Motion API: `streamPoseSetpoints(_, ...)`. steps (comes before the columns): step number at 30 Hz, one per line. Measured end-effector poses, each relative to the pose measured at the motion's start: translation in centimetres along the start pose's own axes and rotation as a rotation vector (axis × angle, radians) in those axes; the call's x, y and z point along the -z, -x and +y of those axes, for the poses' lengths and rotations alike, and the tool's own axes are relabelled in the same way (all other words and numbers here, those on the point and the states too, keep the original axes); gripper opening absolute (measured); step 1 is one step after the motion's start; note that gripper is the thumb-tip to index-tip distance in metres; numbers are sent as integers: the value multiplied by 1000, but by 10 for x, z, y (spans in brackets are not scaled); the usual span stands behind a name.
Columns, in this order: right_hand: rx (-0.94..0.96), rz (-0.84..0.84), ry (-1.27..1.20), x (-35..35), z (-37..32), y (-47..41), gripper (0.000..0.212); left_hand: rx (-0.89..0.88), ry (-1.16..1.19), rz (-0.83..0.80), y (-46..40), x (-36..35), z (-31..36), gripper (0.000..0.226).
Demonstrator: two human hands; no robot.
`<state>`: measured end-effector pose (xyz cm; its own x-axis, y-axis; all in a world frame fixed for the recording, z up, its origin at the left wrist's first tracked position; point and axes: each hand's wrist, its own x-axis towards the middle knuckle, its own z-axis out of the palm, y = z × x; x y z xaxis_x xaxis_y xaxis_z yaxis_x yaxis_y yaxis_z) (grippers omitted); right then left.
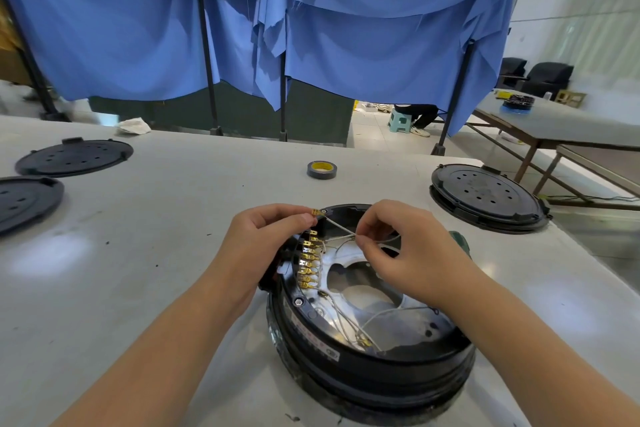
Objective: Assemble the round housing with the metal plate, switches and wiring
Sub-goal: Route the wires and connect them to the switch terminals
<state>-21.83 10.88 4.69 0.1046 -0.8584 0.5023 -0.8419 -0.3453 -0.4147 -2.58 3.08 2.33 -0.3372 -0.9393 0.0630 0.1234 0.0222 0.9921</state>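
While the round housing sits low and centre on the surface, holding a metal plate, brass terminals and loose wiring, the left hand's fingers pinch a terminal; the right hand's fingers pinch a white wire.

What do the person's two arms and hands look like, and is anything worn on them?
Both forearms are bare as far as the picture shows: no sleeves are visible. The left hand and the right hand wear no gloves, and no rings, watch or bracelets show. The fingernails are short and unpainted.
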Motion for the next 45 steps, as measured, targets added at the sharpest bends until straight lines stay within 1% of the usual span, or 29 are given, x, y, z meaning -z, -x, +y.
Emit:
streamPoseSetpoints(6, -7, -16, 37, 0, 1, 0, 5, -10, -22, 7, 0, -1, 0, 11)
streamPoseSetpoints(11, -48, -88, 63, -2, 3, 0, 6, -31, -93, 48, 2, -6, 0, 8)
streamPoseSetpoints(14, -110, -105, -6, -2, 3, -3, 8, -52, -100, 85, 3, -7, -1, 8)
streamPoseSetpoints(17, -135, -149, -98, -3, -1, -9, 15, -58, -103, 124, 3, -6, -2, 8)
streamPoseSetpoints(20, -148, -191, -189, -5, -5, -19, 20, -63, -68, 120, 1, -6, -4, 8)
streamPoseSetpoints(24, -140, -199, -232, -10, -7, -34, 8, -87, -114, 108, 1, -10, -6, 11)
streamPoseSetpoints(27, -131, -209, -220, -13, -8, -42, 3, -110, -155, 146, 1, -10, -8, 11)
streamPoseSetpoints(29, -144, -204, -198, -14, -7, -47, 5, -136, -172, 170, -1, -10, -9, 9)
streamPoseSetpoints(31, -173, -168, -166, -16, -4, -50, 5, -183, -240, 190, -2, -10, -12, 9)
streamPoseSetpoints(33, -224, -140, -141, -19, 0, -52, 7, -205, -307, 200, -3, -10, -16, 13)
streamPoseSetpoints(37, -317, -157, -119, -25, 7, -47, 10, -218, -404, 219, -6, -7, -21, 22)
streamPoseSetpoints(45, -313, -175, -91, -30, 5, -41, 6, -211, -412, 207, -8, -6, -22, 20)
